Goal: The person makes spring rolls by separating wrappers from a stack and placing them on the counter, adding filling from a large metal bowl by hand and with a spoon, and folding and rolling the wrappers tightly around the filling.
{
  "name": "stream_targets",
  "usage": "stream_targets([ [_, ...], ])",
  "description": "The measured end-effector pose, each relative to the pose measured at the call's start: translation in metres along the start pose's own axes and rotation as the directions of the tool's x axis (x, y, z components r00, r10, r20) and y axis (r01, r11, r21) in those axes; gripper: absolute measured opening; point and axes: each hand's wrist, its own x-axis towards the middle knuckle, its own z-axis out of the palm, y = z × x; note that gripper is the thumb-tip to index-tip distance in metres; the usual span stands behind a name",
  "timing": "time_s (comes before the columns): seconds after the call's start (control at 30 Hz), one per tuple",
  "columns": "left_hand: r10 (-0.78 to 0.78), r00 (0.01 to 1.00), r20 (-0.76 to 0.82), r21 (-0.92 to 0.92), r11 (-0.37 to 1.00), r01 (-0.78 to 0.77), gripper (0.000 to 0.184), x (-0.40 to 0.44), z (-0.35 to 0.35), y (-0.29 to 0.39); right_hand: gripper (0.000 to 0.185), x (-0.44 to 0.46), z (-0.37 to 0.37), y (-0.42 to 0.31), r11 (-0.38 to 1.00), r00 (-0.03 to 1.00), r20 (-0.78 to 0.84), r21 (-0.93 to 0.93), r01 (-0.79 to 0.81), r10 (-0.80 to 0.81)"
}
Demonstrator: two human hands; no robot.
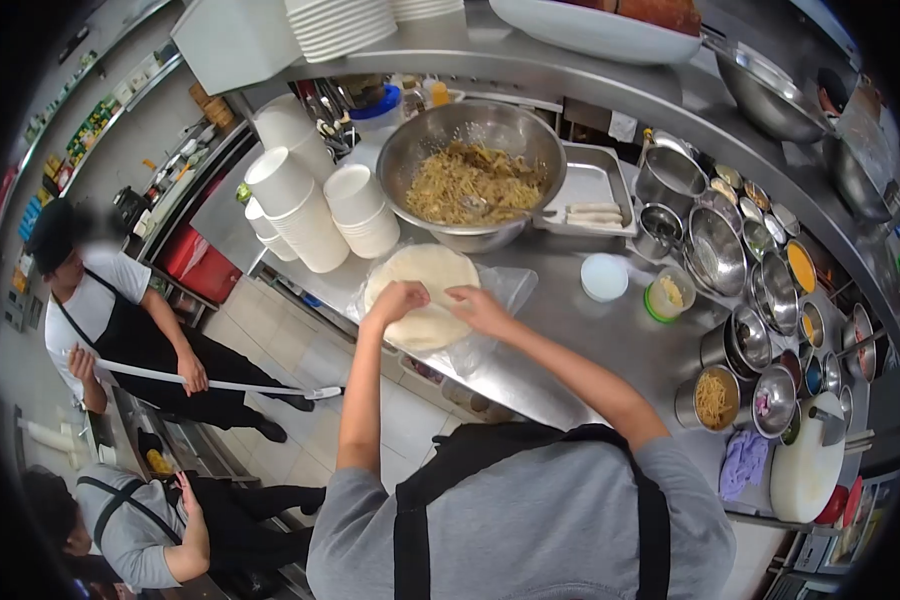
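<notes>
A stack of round, pale dough sheets (425, 275) lies on clear plastic (510, 288) at the edge of the steel counter. My left hand (402, 299) rests on the left part of the top sheet, its fingers bent inward. My right hand (477, 309) is at the sheet's right side, fingers pointing left towards the other hand. Whether either hand pinches the dough is too small to tell. Just beyond the dough stands a large steel bowl (400, 170) with a noodle-like filling (475, 180) and a spoon in it.
White container stacks (305, 215) stand left of the bowl; a metal tray (595, 180) is right of it. A white bowl (604, 277), a green-rimmed tub (669, 294) and several steel bowls fill the right. Two people (120, 290) are at the left, one holding a long pole (230, 385).
</notes>
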Motion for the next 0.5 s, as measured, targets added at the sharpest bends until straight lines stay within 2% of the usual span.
stream_targets([
  [0.07,0.047,0.999,0.002,0.079,0.996,-0.047,0.009,-0.003,0.006,-0.006,0.037,0.02,0.034,0.024,0.999,0.998,0.067,-0.031,-0.014,0.017],
  [0.13,0.013,0.995,-0.101,0.086,0.996,-0.004,0.009,-0.013,0.013,0.001,0.033,0.034,0.037,0.011,0.973,0.959,0.186,-0.132,-0.189,0.212],
  [0.17,0.034,0.976,-0.215,0.087,0.996,-0.015,0.011,-0.019,0.017,0.006,0.031,0.038,0.04,0.006,0.943,0.92,0.236,-0.191,-0.273,0.314],
  [0.2,0.053,0.944,-0.325,0.088,0.996,-0.025,0.014,-0.026,0.022,0.009,0.028,0.04,0.044,0.008,0.944,0.921,0.226,-0.169,-0.285,0.319],
  [0.23,0.11,0.884,-0.455,0.154,0.987,-0.044,0.029,-0.033,0.027,0.005,0.025,0.041,0.048,0.018,0.943,0.92,0.218,-0.146,-0.299,0.325],
  [0.33,-0.066,0.747,-0.661,0.196,0.947,0.256,0.043,-0.056,0.051,0.002,0.017,0.04,0.064,0.05,0.943,0.921,0.202,-0.056,-0.328,0.332],
  [0.37,-0.118,0.801,-0.587,0.221,0.928,0.298,0.054,-0.063,0.056,-0.006,0.016,0.039,0.066,0.056,0.94,0.916,0.213,-0.048,-0.337,0.339],
  [0.43,-0.067,0.779,-0.624,0.283,0.91,0.304,0.062,-0.075,0.065,-0.005,0.014,0.04,0.067,0.058,0.933,0.904,0.239,-0.023,-0.358,0.353],
  [0.47,-0.035,0.772,-0.634,0.314,0.901,0.299,0.066,-0.077,0.071,-0.003,0.014,0.043,0.066,0.059,0.906,0.878,0.261,0.025,-0.423,0.402],
  [0.5,-0.109,0.773,-0.626,0.24,0.915,0.324,0.086,-0.078,0.074,-0.007,0.014,0.046,0.063,0.055,0.87,0.848,0.278,0.071,-0.487,0.452],
])
